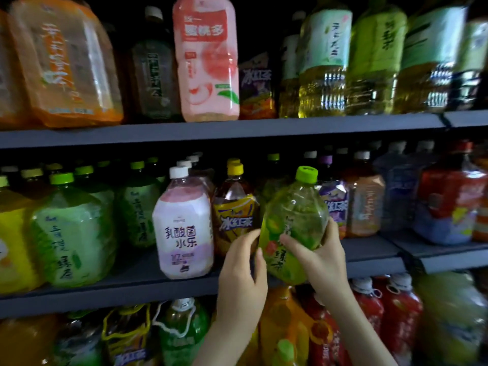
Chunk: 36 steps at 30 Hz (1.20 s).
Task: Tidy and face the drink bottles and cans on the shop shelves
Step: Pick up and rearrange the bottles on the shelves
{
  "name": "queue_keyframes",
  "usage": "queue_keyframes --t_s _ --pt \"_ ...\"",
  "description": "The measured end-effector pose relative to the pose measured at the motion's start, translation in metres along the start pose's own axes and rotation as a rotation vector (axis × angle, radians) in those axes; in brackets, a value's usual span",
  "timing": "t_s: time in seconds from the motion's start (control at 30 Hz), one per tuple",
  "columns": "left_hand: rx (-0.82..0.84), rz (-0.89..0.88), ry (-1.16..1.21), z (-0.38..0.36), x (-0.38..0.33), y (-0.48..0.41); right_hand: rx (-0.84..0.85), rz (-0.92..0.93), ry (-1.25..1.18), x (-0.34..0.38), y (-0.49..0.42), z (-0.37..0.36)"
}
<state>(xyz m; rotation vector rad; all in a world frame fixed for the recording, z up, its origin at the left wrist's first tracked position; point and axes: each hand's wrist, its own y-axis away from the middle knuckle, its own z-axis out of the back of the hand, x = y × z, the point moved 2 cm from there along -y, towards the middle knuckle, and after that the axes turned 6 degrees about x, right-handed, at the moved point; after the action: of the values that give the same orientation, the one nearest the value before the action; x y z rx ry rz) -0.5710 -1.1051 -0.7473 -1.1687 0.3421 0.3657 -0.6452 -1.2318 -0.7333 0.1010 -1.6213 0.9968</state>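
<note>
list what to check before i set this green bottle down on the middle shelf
1. Grip: left hand and right hand both hold the green bottle: ok.
2. Lime cap on: ok.
3. Bottle upright: not ok, cap leans right.
4. Label facing out: cannot tell, hands cover part.
5. Landing spot on the middle shelf behind it: cannot tell, hidden.
</note>
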Motion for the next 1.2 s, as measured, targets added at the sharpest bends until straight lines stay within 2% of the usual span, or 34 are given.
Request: queue_keyframes --t_s 0.27,0.33,0.43,0.53,0.67,0.77,0.9,0.97,1.07,1.2 --pt "-0.029 0.026 -0.175 -0.051 0.000 -0.015 0.252 -0.032 0.201 -0.016 -0.034 0.002" --pt "-0.012 0.001 -0.215 -0.057 -0.001 -0.016 0.232 -0.033 0.232 -0.021 -0.035 0.004" --pt "0.098 -0.039 -0.344 -0.069 0.002 -0.015 0.186 0.005 0.290 -0.027 -0.031 0.008" --pt "0.186 -0.008 -0.432 -0.075 0.008 -0.013 0.131 0.081 0.447 -0.029 -0.031 0.007" --pt "0.109 -0.152 -0.681 -0.080 0.011 -0.025 0.038 0.160 0.577 -0.031 -0.042 0.003" --pt "0.110 -0.190 -0.742 -0.084 0.017 -0.039 -0.009 0.194 0.581 -0.034 -0.051 0.002" --pt "0.172 -0.130 -0.725 -0.087 0.014 -0.047 -0.244 0.270 0.589 -0.033 -0.064 0.019" --pt "0.166 -0.119 -0.717 -0.089 0.011 -0.050 -0.348 0.231 0.549 -0.031 -0.074 0.030" --pt "0.194 -0.087 -0.694 -0.093 0.006 -0.051 -0.337 0.135 0.516 -0.025 -0.092 0.036" --pt "0.242 -0.015 -0.664 -0.095 0.004 -0.053 -0.232 0.118 0.607 -0.017 -0.117 0.033"
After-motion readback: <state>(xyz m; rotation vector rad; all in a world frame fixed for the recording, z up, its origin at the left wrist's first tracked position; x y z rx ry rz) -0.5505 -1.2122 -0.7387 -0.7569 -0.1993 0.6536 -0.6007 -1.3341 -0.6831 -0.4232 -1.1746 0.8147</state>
